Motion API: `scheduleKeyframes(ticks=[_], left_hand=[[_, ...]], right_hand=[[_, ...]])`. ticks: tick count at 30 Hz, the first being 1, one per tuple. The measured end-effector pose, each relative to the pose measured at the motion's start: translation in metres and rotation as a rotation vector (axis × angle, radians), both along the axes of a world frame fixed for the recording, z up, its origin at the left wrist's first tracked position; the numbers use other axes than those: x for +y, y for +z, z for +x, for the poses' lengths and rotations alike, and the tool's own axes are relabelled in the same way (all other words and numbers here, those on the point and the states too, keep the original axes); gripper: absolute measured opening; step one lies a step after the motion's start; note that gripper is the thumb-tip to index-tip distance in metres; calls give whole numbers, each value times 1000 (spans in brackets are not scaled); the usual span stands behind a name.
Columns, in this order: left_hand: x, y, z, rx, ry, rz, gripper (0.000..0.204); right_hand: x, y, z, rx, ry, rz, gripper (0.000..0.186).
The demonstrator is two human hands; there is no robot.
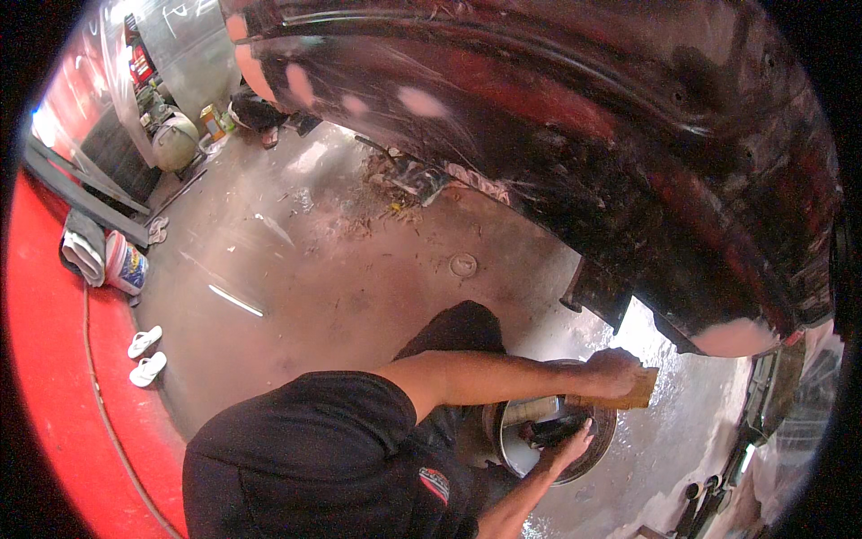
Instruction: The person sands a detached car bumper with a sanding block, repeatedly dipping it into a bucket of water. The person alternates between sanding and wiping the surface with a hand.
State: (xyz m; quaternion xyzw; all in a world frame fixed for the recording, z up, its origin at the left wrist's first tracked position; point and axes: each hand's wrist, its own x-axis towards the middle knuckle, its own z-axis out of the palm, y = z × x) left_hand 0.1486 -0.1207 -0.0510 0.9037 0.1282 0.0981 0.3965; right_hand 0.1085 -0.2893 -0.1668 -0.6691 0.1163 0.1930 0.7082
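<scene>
My left arm reaches across to the right, and my left hand (615,372) is closed on a tan, flat rectangular block (639,388) beside the bucket's rim. Lower down, my right hand (571,442) is inside the round bucket (603,460), against a dark, flat object (549,431). Its thumb side looks wrapped along that object, but the exact kind is unclear. Pale liquid (519,452) shows in the bucket. Above both hands hangs a large dark vehicle body panel (503,117) with red areas and pinkish filler patches (422,101).
Loose debris (386,193) lies on the concrete floor beneath the panel. At left are white flip-flops (146,356), a white bucket (126,262) and a hose (101,404) along the red surface. Dark metal parts (709,499) stand at lower right. My bent knee (462,328) is near the bucket.
</scene>
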Motion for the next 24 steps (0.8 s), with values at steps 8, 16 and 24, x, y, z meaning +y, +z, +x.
scheduleKeyframes(ticks=[8,16,24], left_hand=[[22,-64,7,-93,-270,67,32],[12,-26,-4,-49,-412,-321,31],[17,-35,5,242,-441,-1278,32]], right_hand=[[16,36,-12,97,55,343,82],[-17,16,2,-94,131,345,78],[-36,20,5,-137,-21,389,52]])
